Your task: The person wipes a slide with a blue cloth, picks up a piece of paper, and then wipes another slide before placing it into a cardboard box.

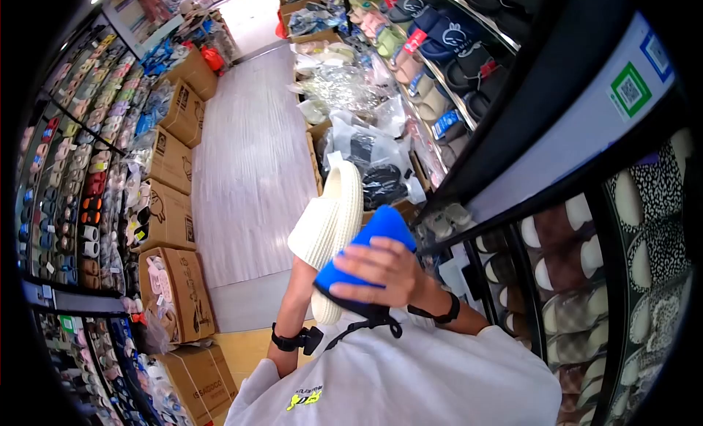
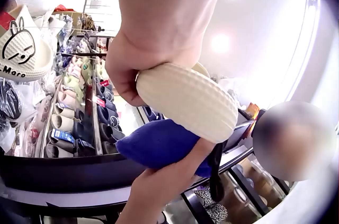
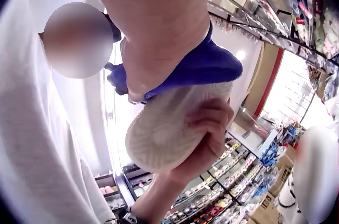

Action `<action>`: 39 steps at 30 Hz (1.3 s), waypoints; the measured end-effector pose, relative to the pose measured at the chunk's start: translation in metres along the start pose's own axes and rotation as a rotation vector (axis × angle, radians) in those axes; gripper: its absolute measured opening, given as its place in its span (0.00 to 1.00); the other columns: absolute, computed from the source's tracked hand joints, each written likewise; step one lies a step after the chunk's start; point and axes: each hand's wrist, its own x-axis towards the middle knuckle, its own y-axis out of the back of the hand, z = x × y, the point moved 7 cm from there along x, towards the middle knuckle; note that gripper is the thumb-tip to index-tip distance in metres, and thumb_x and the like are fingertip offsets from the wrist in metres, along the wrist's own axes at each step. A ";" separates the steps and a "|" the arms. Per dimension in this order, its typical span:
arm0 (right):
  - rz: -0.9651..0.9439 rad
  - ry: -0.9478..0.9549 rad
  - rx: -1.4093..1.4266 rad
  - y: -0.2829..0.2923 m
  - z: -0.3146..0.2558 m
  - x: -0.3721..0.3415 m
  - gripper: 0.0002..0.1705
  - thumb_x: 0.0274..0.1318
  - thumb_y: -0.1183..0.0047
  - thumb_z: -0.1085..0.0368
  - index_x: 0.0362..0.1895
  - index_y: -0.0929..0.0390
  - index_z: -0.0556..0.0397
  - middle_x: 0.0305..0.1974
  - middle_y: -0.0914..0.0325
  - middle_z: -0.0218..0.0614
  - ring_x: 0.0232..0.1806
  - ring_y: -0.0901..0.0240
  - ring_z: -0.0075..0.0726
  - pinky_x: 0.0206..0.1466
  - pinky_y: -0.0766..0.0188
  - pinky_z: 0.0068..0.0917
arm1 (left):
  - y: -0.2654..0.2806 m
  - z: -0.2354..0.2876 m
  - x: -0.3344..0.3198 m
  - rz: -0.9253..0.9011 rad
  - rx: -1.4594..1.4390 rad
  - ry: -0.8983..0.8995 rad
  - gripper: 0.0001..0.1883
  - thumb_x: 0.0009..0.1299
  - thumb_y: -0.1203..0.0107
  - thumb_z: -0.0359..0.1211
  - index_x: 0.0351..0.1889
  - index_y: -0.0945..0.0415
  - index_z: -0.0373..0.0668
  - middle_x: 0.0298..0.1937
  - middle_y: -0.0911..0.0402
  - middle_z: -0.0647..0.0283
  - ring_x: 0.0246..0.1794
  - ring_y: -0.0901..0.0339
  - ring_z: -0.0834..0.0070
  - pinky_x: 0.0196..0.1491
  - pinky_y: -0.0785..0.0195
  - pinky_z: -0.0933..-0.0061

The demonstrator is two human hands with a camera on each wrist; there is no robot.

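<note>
A cream slipper (image 1: 344, 206) with a ribbed, knit-like side is tilted up in front of my chest. My left hand (image 3: 212, 131) grips it, fingers curled over the patterned sole (image 3: 169, 128); in the head view the slipper hides most of that hand. My right hand (image 1: 384, 272) holds a soft blue cloth piece (image 1: 388, 224) with a dark edge, its fingers lying across it. A black cord (image 1: 373, 323) with a loop hangs from the blue piece. In the right wrist view, the blue piece lies right along the slipper's sole edge.
Cardboard boxes (image 1: 172, 213) line the left side of the aisle, beside shelves of slippers. Bagged footwear (image 1: 366, 158) fills boxes at the right. A black-framed rack with a QR code sign (image 1: 630, 91) stands close at my right. The pale floor (image 1: 242, 155) runs ahead.
</note>
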 end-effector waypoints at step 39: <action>0.018 0.245 0.204 -0.057 -0.031 -0.021 0.23 0.70 0.38 0.61 0.66 0.12 0.27 0.67 0.15 0.26 0.66 0.20 0.34 0.80 0.41 0.38 | 0.042 0.000 -0.053 0.269 0.071 -0.114 0.34 0.87 0.55 0.29 0.89 0.49 0.34 0.85 0.35 0.52 0.85 0.39 0.66 0.84 0.46 0.63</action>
